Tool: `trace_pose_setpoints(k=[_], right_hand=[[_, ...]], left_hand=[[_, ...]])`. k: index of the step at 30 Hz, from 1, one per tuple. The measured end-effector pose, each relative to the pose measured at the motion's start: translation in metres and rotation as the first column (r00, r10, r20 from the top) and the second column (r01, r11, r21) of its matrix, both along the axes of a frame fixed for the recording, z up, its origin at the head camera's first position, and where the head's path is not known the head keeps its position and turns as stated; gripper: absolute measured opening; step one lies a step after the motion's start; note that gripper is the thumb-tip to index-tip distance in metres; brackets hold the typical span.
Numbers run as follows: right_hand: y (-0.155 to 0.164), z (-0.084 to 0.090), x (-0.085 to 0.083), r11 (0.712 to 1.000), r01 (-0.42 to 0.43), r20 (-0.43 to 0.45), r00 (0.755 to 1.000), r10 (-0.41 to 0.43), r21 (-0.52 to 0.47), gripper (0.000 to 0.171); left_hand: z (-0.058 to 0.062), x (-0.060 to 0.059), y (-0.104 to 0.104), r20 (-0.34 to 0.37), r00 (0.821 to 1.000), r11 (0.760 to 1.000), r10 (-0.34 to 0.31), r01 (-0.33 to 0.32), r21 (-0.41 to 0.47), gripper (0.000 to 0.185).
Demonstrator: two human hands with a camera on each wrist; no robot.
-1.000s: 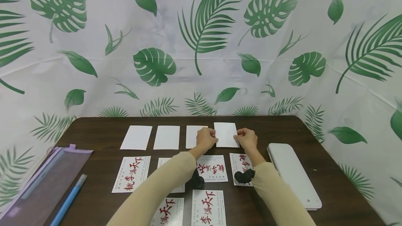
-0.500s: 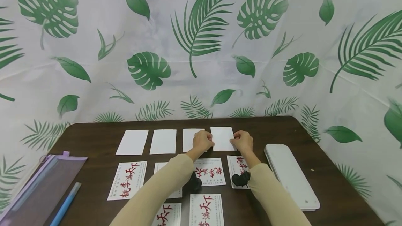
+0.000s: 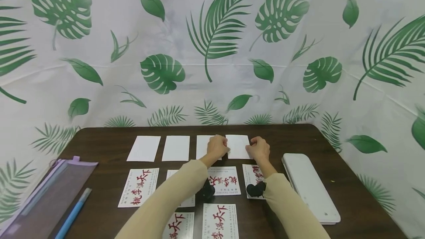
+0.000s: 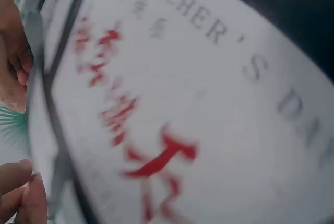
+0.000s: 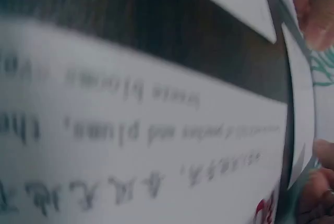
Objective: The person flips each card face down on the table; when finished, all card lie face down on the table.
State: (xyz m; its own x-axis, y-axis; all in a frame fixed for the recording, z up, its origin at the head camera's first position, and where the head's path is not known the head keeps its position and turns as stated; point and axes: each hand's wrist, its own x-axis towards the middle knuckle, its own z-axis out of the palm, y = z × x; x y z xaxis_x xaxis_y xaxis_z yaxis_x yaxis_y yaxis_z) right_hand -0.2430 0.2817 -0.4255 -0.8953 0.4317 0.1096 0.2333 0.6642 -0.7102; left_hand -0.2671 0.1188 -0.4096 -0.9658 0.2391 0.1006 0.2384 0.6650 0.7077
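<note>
Both grips were clenched on the same blank white card: the left hand pinched its left edge and the right hand its right edge, fingers curled, knuckles up. The card lay at the right end of the far row on the dark wooden bench, its lower corners hidden under the fingers. Whether it was flat on the wood or slightly lifted could not be told.

Just beside it, to the left, lay three more blank cards in a line. Nearer the person lay rows of printed cards with red characters, partly covered by the forearms. Both arms, in beige sleeves, reached forward from the near edge, a black wrist camera strapped under each. The wrist views showed only blurred printed card faces very close up.

To the right sat a white laminator, lying lengthwise. At the left edge lay a purple mesh pouch and a blue pen. A white curtain with green leaves hung around the bench on all sides.
</note>
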Motion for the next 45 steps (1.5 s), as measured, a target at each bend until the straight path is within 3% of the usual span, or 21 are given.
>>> trace_pose_setpoints(k=[4, 7, 10, 12, 17, 24, 28, 31, 34, 39, 45], right_hand=[[-0.015, 0.012, -0.002, 0.986, 0.023, -0.167, 0.985, -0.051, -0.164, 0.022], [-0.034, 0.021, -0.001, 0.934, -0.03, -0.263, 0.962, -0.068, -0.355, 0.018], [-0.058, 0.026, 0.002, 0.844, -0.105, -0.284, 0.957, -0.057, -0.527, 0.018], [-0.075, 0.026, 0.005, 0.793, -0.153, -0.284, 0.958, -0.026, -0.59, 0.019], [-0.118, 0.024, 0.012, 0.747, -0.252, -0.278, 0.956, 0.093, -0.615, 0.02], [-0.174, 0.017, 0.022, 0.732, -0.361, -0.254, 0.932, 0.259, -0.578, 0.02], [-0.199, 0.013, 0.026, 0.726, -0.428, -0.239, 0.904, 0.356, -0.538, 0.022], [-0.216, 0.011, 0.029, 0.741, -0.467, -0.214, 0.883, 0.418, -0.483, 0.022], [-0.231, 0.007, 0.032, 0.756, -0.506, -0.177, 0.86, 0.478, -0.415, 0.021], [-0.251, 0.0, 0.033, 0.751, -0.573, -0.13, 0.815, 0.565, -0.328, 0.022], [-0.264, -0.006, 0.033, 0.775, -0.57, -0.058, 0.814, 0.578, -0.272, 0.023]], left_hand=[[0.017, -0.002, -0.016, 0.025, 0.997, 0.988, -0.071, 0.066, 0.141, 0.033], [0.028, -0.003, -0.036, 0.128, 0.985, 0.957, -0.114, 0.074, 0.281, 0.042], [0.029, -0.001, -0.061, 0.205, 0.969, 0.924, -0.142, 0.055, 0.379, 0.045], [0.028, 0.003, -0.08, 0.25, 0.957, 0.909, -0.15, 0.034, 0.414, 0.047], [0.03, 0.015, -0.124, 0.273, 0.952, 0.914, -0.137, 0.015, 0.406, 0.049], [0.026, 0.031, -0.186, 0.271, 0.956, 0.931, -0.109, 0.002, 0.366, 0.049], [0.023, 0.04, -0.218, 0.265, 0.962, 0.947, -0.067, -0.023, 0.322, 0.049], [0.017, 0.045, -0.24, 0.257, 0.966, 0.958, -0.018, -0.057, 0.281, 0.049], [0.011, 0.051, -0.261, 0.264, 0.964, 0.969, 0.023, -0.087, 0.233, 0.051], [0.004, 0.058, -0.289, 0.264, 0.961, 0.981, 0.077, -0.12, 0.153, 0.051], [-0.002, 0.063, -0.309, 0.243, 0.963, 0.989, 0.114, -0.132, 0.059, 0.053]])
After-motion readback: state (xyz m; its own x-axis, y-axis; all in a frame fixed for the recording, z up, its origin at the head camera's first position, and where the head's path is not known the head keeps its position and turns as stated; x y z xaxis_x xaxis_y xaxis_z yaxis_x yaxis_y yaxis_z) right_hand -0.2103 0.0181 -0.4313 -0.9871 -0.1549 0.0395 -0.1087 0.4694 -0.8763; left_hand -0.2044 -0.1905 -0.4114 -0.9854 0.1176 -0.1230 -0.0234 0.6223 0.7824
